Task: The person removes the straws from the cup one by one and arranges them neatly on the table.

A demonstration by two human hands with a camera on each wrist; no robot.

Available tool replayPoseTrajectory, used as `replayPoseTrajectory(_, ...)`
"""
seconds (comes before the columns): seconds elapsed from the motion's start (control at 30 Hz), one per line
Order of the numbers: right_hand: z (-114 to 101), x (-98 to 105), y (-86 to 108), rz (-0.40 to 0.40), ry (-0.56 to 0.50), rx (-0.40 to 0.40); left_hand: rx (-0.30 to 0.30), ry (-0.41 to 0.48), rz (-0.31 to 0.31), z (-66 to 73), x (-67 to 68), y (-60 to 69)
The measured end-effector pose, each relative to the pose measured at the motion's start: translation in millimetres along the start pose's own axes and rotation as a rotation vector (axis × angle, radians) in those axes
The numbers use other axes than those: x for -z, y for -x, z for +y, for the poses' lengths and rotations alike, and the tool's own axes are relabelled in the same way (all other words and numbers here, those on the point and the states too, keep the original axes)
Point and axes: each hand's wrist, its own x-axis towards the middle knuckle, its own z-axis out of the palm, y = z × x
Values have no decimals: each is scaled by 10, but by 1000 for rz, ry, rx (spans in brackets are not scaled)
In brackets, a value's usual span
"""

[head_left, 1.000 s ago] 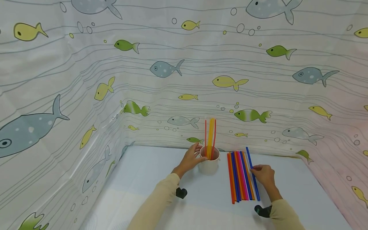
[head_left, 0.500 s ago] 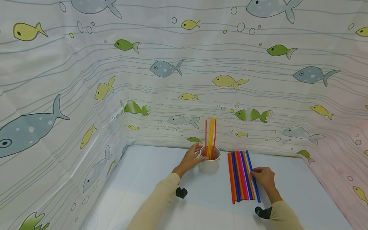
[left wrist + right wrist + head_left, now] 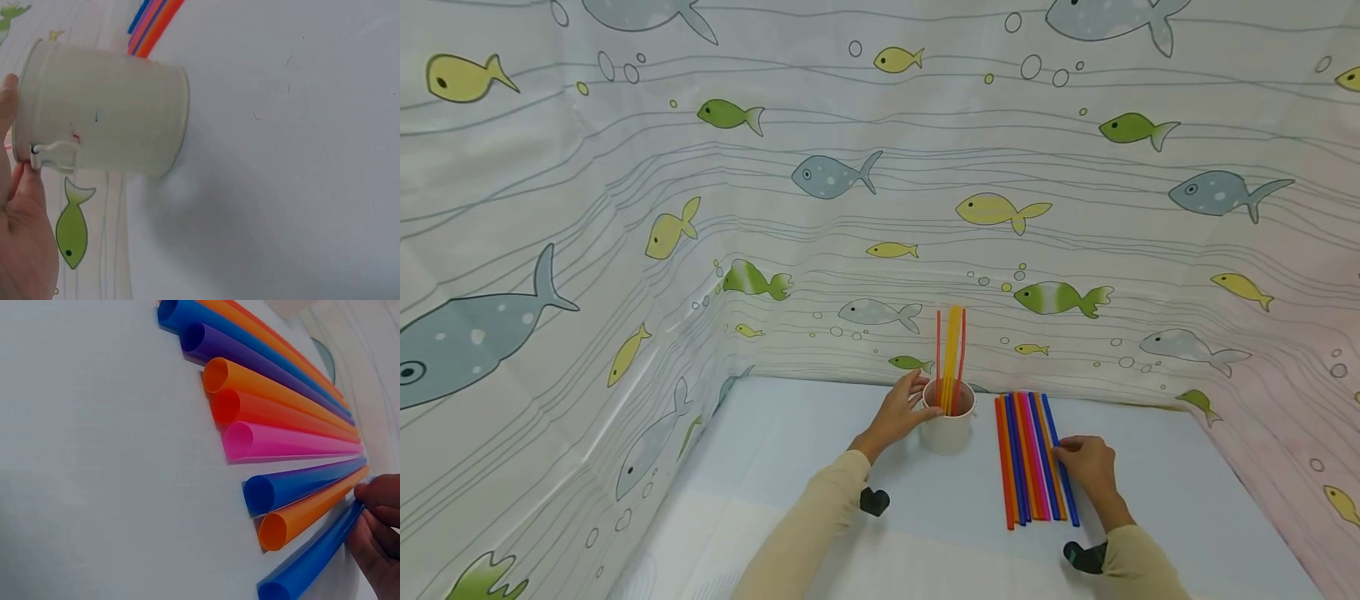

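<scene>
Wall sheeting [image 3: 925,100], white: lined the back and both sides; bore thin wavy lines, outlined bubbles [image 3: 1032,67] and fish [image 3: 826,177] in blue-grey, yellow and green; showed a pinkish cast at right. Tabletop [image 3: 737,467], pale bluish white: adjoined the sheeting's foot. Light: fell softly, with blurred shadows [image 3: 212,231].

The cup [image 3: 947,436] is white — the backdrop [image 3: 820,92] fish-patterned.

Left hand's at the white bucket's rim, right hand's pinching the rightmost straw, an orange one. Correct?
Not quite: the rightmost straw is blue, not orange, as the right wrist view shows. The right hand does pinch it, and the left hand is at the white bucket's rim.
</scene>
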Motion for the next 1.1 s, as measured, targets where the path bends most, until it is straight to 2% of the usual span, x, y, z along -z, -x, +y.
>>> replayPoseTrajectory(0.4, 10, 31, 54, 47, -18, 40, 12, 3, -2, -1, -22, 17)
replayPoseTrajectory(0.5, -6, 3, 45, 128, -39, 80, 5, 13, -2, 0, -24, 23)
replayPoseTrajectory(0.6, -51, -58, 7, 240, -90, 168, 0, 7, -4, -10, -24, 24)
replayPoseTrajectory(0.7, -159, -116, -43, 284, -174, 250, -2, 3, -2, -22, -15, 23)
replayPoseTrajectory(0.8, -336, -159, -75, 209, -235, 290, 5, 6, 0, -16, 0, 25)
replayPoseTrajectory(0.9, -542, -205, -100, 28, -271, 313, 22, 6, 3, 1, 15, 29)
replayPoseTrajectory(1.0, -739, -261, -149, -138, -318, 375, 25, 5, 5, 16, 18, 30)
replayPoseTrajectory(1.1, -942, -299, -178, -235, -354, 447, 18, 1, 5, 20, 4, 25)
